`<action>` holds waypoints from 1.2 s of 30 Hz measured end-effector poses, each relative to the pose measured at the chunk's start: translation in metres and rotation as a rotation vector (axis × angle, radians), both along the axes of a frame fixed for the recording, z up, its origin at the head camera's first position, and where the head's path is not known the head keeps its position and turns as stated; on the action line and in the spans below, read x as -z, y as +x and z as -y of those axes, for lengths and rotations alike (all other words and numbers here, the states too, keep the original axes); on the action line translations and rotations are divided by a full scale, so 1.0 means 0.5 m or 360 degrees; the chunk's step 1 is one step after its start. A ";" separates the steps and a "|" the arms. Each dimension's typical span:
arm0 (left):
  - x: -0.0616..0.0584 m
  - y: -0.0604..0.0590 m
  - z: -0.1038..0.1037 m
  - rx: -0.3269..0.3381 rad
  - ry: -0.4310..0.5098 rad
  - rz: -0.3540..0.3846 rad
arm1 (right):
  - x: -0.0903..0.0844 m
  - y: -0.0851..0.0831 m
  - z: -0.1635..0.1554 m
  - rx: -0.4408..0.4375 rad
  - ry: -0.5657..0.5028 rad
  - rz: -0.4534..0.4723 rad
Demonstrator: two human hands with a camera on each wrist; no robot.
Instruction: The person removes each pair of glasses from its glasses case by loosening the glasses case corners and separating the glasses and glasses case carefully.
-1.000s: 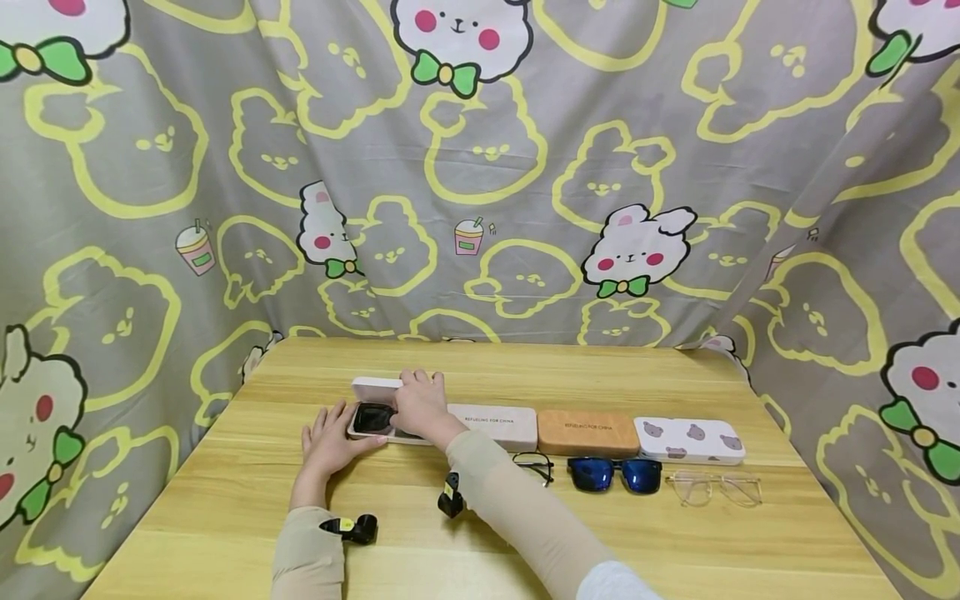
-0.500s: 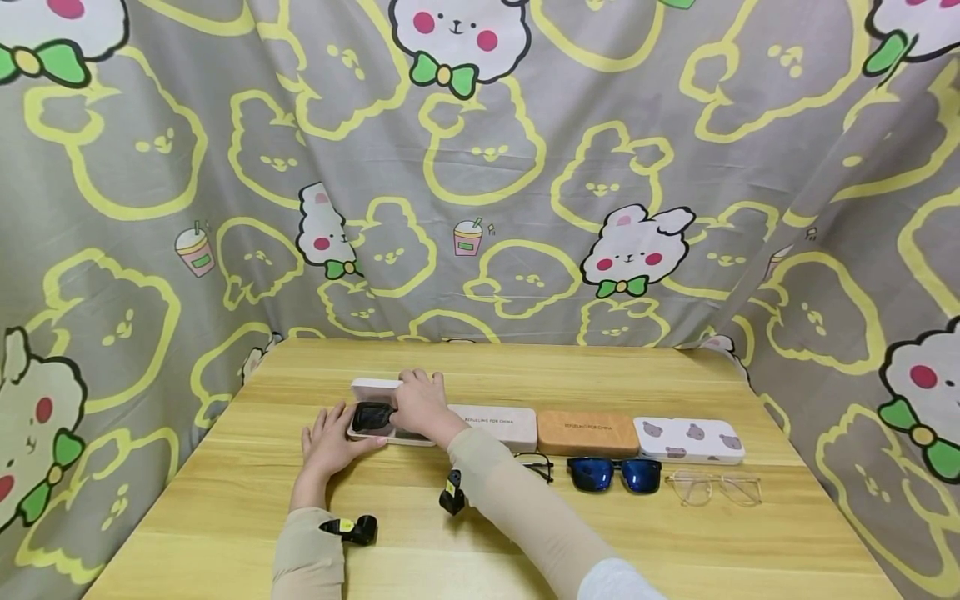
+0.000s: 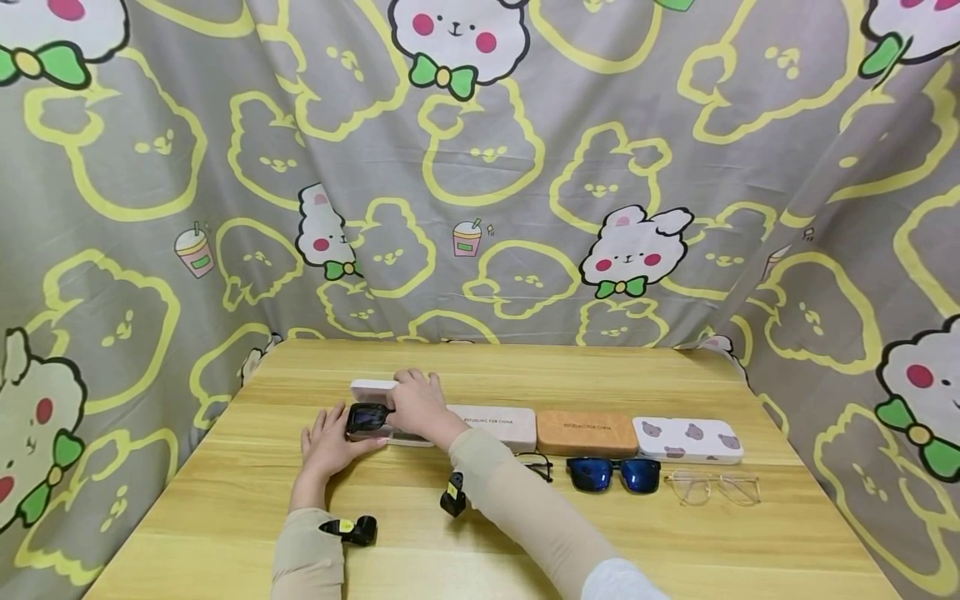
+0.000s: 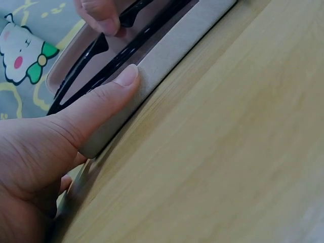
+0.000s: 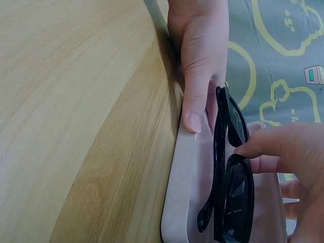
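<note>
Black sunglasses stand on edge in an open pale glasses case, folded temples toward its near wall. With thumb and fingers my right hand pinches them at the bridge, as the right wrist view shows. My left hand holds the left end of the case, its thumb pressing on the near rim and its other fingers round the end. The raised lid leans back behind the sunglasses. My right hand hides the right part of the case in the head view.
Right of the open case, in a row, are a shut pale case, an orange case and a bear-print case. Before them lie black-framed glasses, partly behind my right arm, blue-lensed sunglasses and clear-framed glasses. A patterned curtain surrounds the table.
The black sunglasses have risen slightly and tipped in the case, a lens now facing the head camera. My right hand has shifted slightly left with them; my left hand stays put.
</note>
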State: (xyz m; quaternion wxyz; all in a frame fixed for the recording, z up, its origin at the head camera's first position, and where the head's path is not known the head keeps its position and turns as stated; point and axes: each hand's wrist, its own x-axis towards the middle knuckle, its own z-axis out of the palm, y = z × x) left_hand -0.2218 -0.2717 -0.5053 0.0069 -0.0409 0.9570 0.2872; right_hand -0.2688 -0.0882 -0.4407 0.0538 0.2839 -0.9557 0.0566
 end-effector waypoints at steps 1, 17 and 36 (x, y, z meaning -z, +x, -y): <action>0.000 0.000 0.000 -0.0001 0.0001 0.0000 | -0.001 0.001 0.000 -0.0004 -0.0001 -0.0004; 0.000 -0.001 0.000 -0.0013 0.0020 -0.0008 | -0.020 0.014 -0.010 -0.0069 -0.0006 -0.0036; 0.006 -0.001 0.005 0.0026 -0.0006 -0.0034 | -0.047 0.047 -0.037 -0.0127 -0.0094 -0.0156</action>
